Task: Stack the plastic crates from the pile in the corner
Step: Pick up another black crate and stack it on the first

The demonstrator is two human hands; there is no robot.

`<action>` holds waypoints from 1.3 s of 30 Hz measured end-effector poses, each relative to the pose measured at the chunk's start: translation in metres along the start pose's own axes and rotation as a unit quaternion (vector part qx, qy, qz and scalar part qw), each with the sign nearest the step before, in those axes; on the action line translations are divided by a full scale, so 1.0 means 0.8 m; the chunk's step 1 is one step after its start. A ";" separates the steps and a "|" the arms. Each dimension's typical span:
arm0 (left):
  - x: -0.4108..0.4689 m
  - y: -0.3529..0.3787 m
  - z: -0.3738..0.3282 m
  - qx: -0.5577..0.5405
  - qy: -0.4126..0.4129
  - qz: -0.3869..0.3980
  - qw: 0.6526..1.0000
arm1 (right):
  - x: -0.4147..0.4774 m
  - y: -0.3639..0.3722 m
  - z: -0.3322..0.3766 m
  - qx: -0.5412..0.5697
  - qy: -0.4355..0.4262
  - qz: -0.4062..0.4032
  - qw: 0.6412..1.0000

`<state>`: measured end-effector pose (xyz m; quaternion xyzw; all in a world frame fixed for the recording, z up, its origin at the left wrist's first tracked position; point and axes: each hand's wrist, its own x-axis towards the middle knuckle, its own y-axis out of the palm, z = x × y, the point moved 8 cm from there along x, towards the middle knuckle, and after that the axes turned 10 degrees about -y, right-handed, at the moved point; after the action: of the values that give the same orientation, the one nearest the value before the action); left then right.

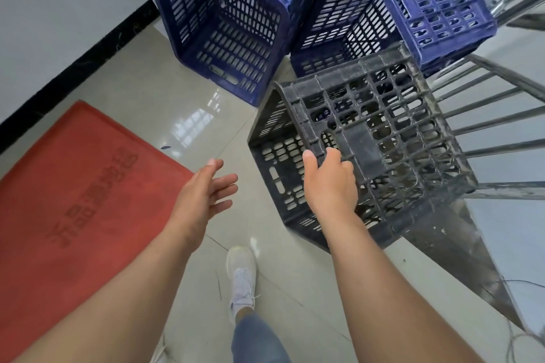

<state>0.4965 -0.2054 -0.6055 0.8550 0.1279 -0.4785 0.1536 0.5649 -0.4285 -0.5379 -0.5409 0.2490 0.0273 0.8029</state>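
A dusty black plastic crate [365, 144] lies tipped on its side on the tiled floor [188, 91], beside blue crates [230, 18] heaped in the corner against a steel railing [483, 127]. The right hand [330, 180] hooks its fingers through the crate's grid base while the left hand [203, 194] hangs open and empty near a red mat [73, 186]. Bringing the left hand to the crate's rim would likely steady the lift and help right it before stacking.

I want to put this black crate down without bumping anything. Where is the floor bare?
Bare tile lies between the red mat, the wall's black skirting and the blue crates. It is crowded to the right: the black crate in the right hand sits against the metal railing.
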 end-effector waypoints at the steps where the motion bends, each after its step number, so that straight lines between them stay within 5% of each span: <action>1: 0.004 -0.002 0.003 0.003 0.001 0.000 1.000 | 0.002 0.001 0.001 -0.018 -0.003 -0.009 1.000; 19: 0.048 -0.055 0.028 0.045 -0.007 -0.041 0.998 | 0.006 -0.058 0.005 -0.069 -0.073 -0.148 0.984; 30: 0.056 -0.205 0.070 0.076 -0.050 -0.200 0.976 | -0.026 -0.079 0.074 0.046 -0.138 -0.072 0.987; 36: 0.121 -0.386 0.149 -0.044 -0.120 -0.302 0.945 | -0.036 -0.065 0.107 0.159 -0.134 -0.046 0.977; 39: 0.075 -0.390 0.119 -0.136 -0.130 -0.286 0.939 | -0.043 -0.046 0.133 0.156 -0.150 -0.024 0.976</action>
<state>0.3383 0.0492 -0.7477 0.6833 0.4100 -0.5877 0.1400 0.5859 -0.3420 -0.4608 -0.4043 0.1140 0.0493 0.9062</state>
